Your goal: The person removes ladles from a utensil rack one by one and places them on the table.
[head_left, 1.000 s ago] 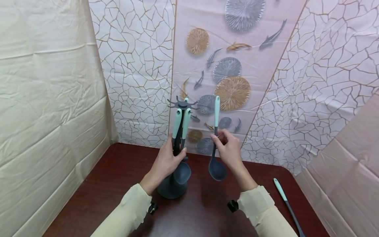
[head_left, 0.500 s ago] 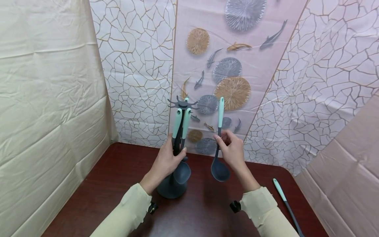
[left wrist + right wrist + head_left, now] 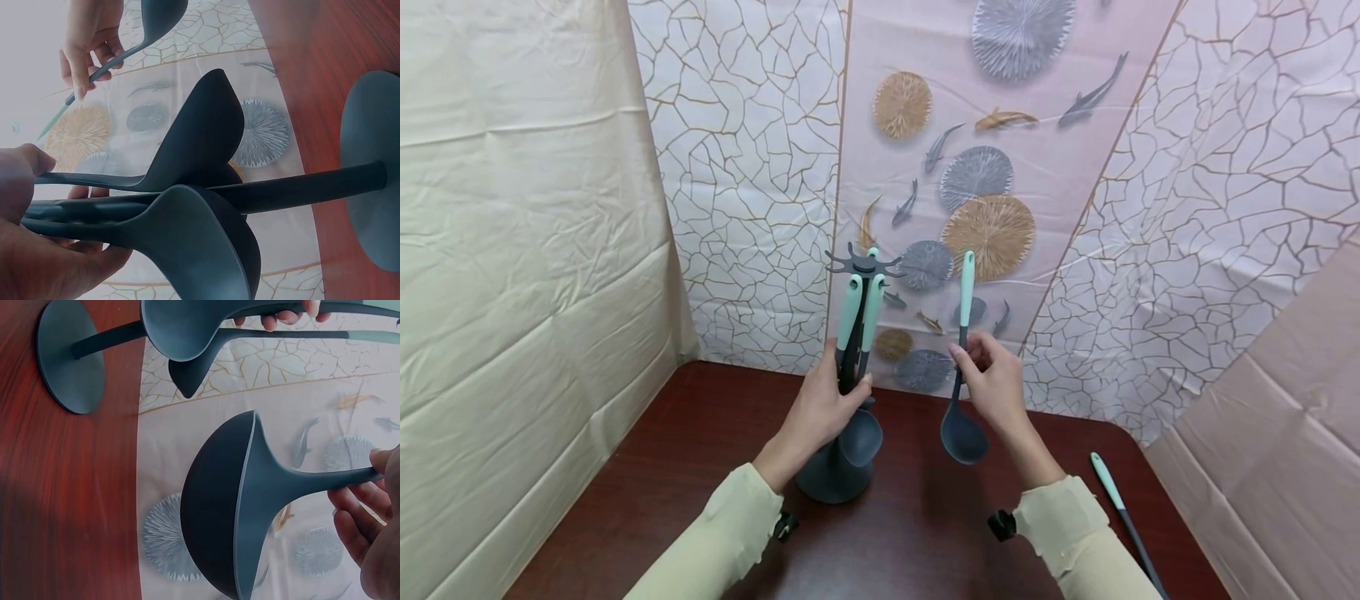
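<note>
My left hand (image 3: 823,402) grips the dark post of a utensil stand (image 3: 835,482) together with the shafts of utensils hanging on it. Mint-green handles (image 3: 848,315) rise above that hand, under the stand's hooked top (image 3: 863,264). A dark spoon-like bowl (image 3: 861,437) hangs below the fingers; more bowls overlap around the post (image 3: 281,190) in the left wrist view. To the right, my right hand (image 3: 996,379) pinches the shaft of a ladle (image 3: 964,435), held upright in the air with its bowl down. Its deep bowl (image 3: 219,500) fills the middle of the right wrist view.
Another utensil with a mint handle (image 3: 1107,479) lies on the dark red table (image 3: 700,467) at the right; its far end is out of frame. A patterned cloth (image 3: 745,208) hangs behind the table, with plain cloth (image 3: 535,250) on the left side.
My right hand has moved a little to the right and slightly down with the ladle, away from the stand. The left hand keeps its place on the stand.
</note>
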`<state>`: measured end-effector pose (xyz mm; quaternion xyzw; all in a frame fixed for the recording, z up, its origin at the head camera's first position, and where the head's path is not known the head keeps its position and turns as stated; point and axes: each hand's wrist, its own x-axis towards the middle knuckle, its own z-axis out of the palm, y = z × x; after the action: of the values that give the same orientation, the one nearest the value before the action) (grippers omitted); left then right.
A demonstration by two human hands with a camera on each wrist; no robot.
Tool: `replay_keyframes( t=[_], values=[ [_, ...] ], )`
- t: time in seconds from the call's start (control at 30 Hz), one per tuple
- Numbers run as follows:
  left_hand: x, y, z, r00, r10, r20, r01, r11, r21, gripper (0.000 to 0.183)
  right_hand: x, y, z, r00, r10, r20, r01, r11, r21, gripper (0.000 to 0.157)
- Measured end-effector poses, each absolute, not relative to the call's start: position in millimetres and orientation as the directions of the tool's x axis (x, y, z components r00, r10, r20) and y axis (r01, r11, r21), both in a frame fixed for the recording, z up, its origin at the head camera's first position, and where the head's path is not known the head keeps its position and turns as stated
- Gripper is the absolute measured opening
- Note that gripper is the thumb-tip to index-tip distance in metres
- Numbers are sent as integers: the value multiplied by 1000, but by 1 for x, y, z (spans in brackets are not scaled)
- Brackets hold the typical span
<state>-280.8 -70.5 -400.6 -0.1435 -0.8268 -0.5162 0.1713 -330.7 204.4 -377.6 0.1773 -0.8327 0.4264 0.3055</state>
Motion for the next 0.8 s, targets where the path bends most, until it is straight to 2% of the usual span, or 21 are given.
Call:
replay_keyframes(
  t=[0.8],
  values=[
    [-281,-69,-400,-902,56,428,408,433,804,52,-331,221,-383,-770,-5,638,-516,593,-618,19]
  ],
)
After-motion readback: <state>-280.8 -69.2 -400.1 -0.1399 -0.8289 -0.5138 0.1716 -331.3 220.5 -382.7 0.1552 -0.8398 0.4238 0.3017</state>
